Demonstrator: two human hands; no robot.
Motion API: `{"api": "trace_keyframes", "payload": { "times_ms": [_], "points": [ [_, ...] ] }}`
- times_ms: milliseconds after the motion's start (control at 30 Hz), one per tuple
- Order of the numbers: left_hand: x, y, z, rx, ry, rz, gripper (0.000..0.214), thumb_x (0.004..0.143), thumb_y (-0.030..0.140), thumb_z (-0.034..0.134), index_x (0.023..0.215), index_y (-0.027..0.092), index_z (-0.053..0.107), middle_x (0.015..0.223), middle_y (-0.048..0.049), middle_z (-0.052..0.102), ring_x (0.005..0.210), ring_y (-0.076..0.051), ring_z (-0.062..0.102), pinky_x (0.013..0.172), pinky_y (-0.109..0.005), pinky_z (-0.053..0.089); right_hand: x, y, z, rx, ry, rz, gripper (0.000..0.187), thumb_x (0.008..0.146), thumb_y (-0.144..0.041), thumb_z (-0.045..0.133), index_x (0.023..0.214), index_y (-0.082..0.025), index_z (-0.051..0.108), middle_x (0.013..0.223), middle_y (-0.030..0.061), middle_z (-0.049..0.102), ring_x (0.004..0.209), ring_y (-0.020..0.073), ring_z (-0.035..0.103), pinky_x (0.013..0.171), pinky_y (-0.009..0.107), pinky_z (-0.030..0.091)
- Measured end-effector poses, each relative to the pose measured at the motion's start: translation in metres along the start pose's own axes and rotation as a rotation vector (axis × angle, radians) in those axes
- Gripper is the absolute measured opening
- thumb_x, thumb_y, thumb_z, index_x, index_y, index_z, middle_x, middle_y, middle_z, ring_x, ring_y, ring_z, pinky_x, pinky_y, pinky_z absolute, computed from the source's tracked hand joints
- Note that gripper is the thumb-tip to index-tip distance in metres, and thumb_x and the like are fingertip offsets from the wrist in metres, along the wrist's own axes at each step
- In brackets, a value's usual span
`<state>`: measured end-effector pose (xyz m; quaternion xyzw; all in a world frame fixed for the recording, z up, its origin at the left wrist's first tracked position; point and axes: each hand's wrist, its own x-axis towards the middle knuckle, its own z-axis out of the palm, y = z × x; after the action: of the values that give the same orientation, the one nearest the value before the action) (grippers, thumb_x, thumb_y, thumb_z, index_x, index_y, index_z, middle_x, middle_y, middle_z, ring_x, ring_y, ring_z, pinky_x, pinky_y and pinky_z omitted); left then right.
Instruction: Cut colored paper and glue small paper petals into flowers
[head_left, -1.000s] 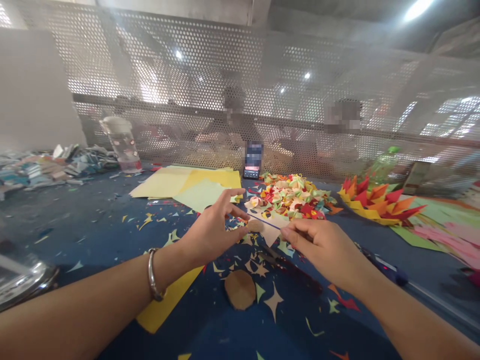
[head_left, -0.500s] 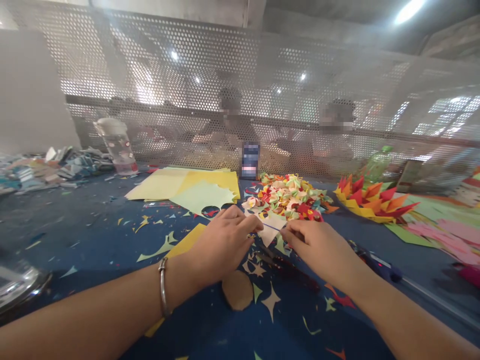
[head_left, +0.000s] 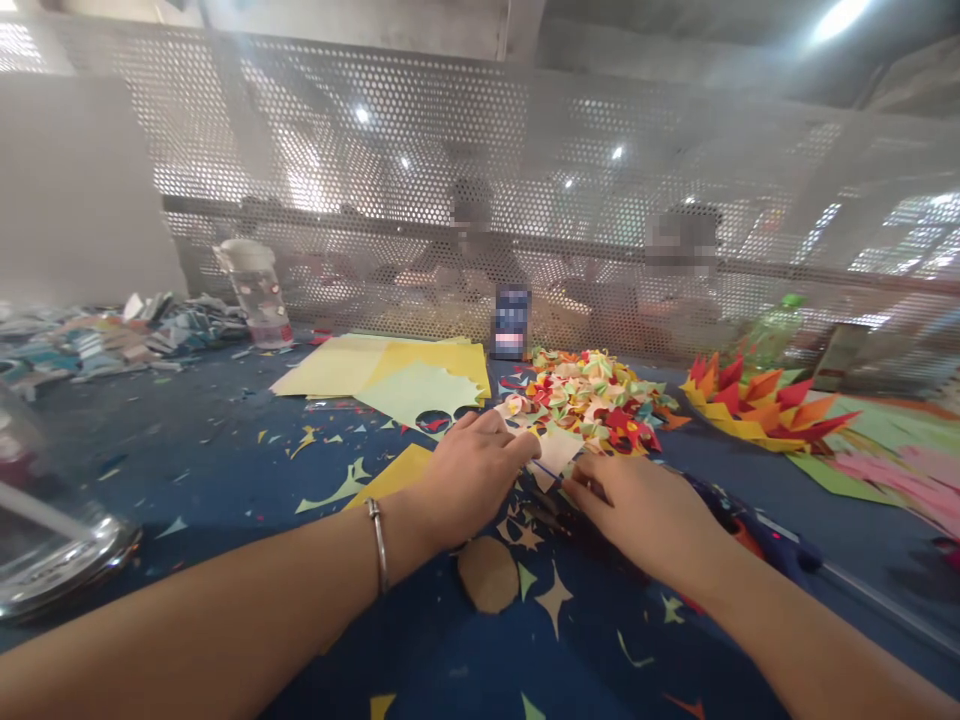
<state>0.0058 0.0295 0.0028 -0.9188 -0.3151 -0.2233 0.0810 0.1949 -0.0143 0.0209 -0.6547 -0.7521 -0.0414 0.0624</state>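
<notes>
A thin dark-blue stick (head_left: 547,470) runs between my hands, slanting down to the right across a pale pink piece of paper (head_left: 562,447). My left hand (head_left: 476,470), with a silver bangle on the wrist, is closed at the stick's left end. At its other end, my right hand (head_left: 637,505) pinches with thumb and curled fingers. The fingers partly hide the paper, so I cannot tell which of them also touch it. Just behind lies a heap of small folded paper pieces (head_left: 600,395). A round brown card disc (head_left: 489,575) rests on the table below my left hand.
Coloured paper sheets (head_left: 360,365) lie behind my left hand. A red-orange folded-paper ring (head_left: 765,410) sits at the right, near a glue gun (head_left: 784,545). A phone (head_left: 511,322) stands against the perforated screen (head_left: 390,270); a cup (head_left: 259,295) is at left. Scraps litter the blue table.
The view has swung slightly left, so everything sits further right. The blue stick slants more steeply down to the right. Both hands remain closed at its ends.
</notes>
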Motion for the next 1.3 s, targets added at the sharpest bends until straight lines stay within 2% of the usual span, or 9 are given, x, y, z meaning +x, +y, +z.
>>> {"api": "trace_keyframes", "payload": {
  "times_ms": [133,300,400,533,733,867,1033,1167,1300],
  "points": [
    [0.000,0.001,-0.001,-0.070,0.076,-0.044,0.018,0.087,0.015,0.042,0.095,0.020,0.057,0.081,-0.0043,0.063,0.086,-0.022,0.051,0.077,-0.037,0.035,-0.002,-0.001,-0.002,0.005,0.062,-0.013,0.027,0.087,-0.033,0.046,0.067,-0.021,0.060,0.064,0.0039,0.065,0.060,0.0210,0.061,0.048,0.028,0.028],
    [-0.001,0.004,-0.004,-0.492,0.215,-0.327,0.017,0.078,0.020,0.055,0.095,0.024,0.056,0.081,-0.0005,0.068,0.084,-0.021,0.058,0.076,-0.036,0.039,-0.005,-0.005,-0.007,0.230,0.212,-0.082,0.018,0.086,-0.028,0.048,0.074,-0.021,0.059,0.073,0.0019,0.065,0.062,0.0161,0.059,0.051,0.026,0.036],
    [-0.001,0.005,-0.006,-0.692,0.226,-0.470,0.018,0.075,0.024,0.059,0.093,0.024,0.055,0.078,0.0001,0.068,0.074,-0.019,0.061,0.068,-0.033,0.041,-0.005,-0.005,-0.006,0.408,0.219,-0.169,0.013,0.087,-0.026,0.049,0.078,-0.021,0.058,0.072,-0.0007,0.062,0.059,0.0129,0.056,0.054,0.025,0.039],
    [0.000,0.006,-0.009,-0.802,0.195,-0.563,0.019,0.072,0.028,0.062,0.089,0.022,0.056,0.075,-0.0011,0.068,0.068,-0.017,0.060,0.065,-0.032,0.042,-0.006,-0.005,-0.001,0.502,0.252,-0.226,0.007,0.087,-0.024,0.051,0.085,-0.022,0.058,0.077,-0.0009,0.060,0.061,0.0119,0.054,0.055,0.024,0.042],
    [-0.003,0.008,-0.008,-0.952,0.161,-0.589,0.022,0.073,0.033,0.062,0.090,0.021,0.055,0.073,-0.0019,0.067,0.064,-0.016,0.058,0.060,-0.030,0.042,-0.008,-0.007,-0.002,0.516,0.295,-0.291,0.009,0.088,-0.021,0.051,0.092,-0.022,0.059,0.085,0.0012,0.059,0.063,0.0121,0.054,0.061,0.025,0.044],
    [-0.005,0.009,-0.008,-1.046,0.142,-0.557,0.022,0.071,0.029,0.063,0.090,0.022,0.054,0.074,-0.0008,0.069,0.065,-0.015,0.059,0.060,-0.029,0.043,-0.008,-0.010,-0.003,0.542,0.292,-0.355,0.010,0.088,-0.021,0.051,0.093,-0.022,0.060,0.088,0.0019,0.060,0.064,0.0123,0.055,0.061,0.025,0.045],
    [-0.005,0.011,-0.008,-1.050,0.142,-0.541,0.022,0.071,0.028,0.064,0.091,0.022,0.055,0.074,-0.0014,0.069,0.067,-0.016,0.059,0.061,-0.030,0.043,-0.009,-0.010,-0.003,0.528,0.303,-0.378,0.012,0.090,-0.022,0.049,0.091,-0.022,0.061,0.084,0.0022,0.059,0.065,0.0132,0.055,0.062,0.027,0.044],
    [-0.005,0.006,-0.012,-0.988,0.124,-0.534,0.023,0.076,0.032,0.060,0.096,0.023,0.056,0.077,-0.0019,0.068,0.069,-0.017,0.060,0.062,-0.030,0.043,-0.009,-0.010,-0.003,0.533,0.314,-0.372,0.013,0.090,-0.021,0.048,0.091,-0.021,0.061,0.084,0.0024,0.059,0.069,0.0138,0.055,0.065,0.027,0.044],
    [-0.006,-0.015,-0.022,-0.719,0.165,-0.484,0.014,0.078,0.031,0.056,0.086,0.021,0.060,0.081,-0.0024,0.067,0.075,-0.017,0.060,0.069,-0.031,0.043,-0.008,-0.009,-0.003,0.537,0.332,-0.368,0.013,0.089,-0.020,0.049,0.089,-0.021,0.062,0.084,0.0021,0.060,0.072,0.0146,0.055,0.068,0.028,0.044]
  ]
}}
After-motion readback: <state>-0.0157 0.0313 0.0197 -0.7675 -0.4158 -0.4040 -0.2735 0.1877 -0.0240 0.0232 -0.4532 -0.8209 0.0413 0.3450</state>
